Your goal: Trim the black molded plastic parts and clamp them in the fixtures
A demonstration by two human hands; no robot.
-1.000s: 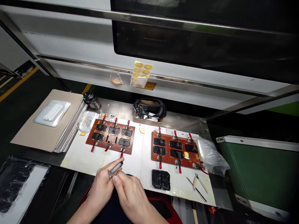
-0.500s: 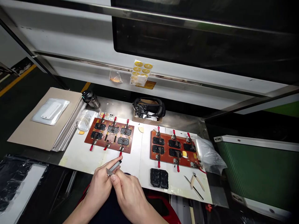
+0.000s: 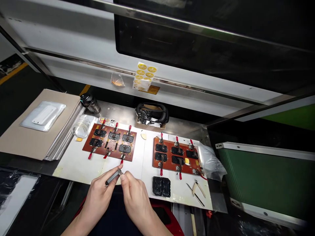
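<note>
The left hand (image 3: pixel 98 195) holds a slim craft knife (image 3: pixel 113 177) narrowly in its left fingers (image 3: pixel 109 173), above the table (image 3: pixel 118 109) near edge. The right hand (image 3: pixel 135 196) has right fingers (image 3: pixel 123 177) at its end; gripping or not, I cannot tell. A slip could, I think, cut skin.

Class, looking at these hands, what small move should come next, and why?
Probably set the slim grey tool down on the white sheet: the left hand holds it, the right hand touches its end, so neither is free for the red-handled clamps on the brown board.
</note>
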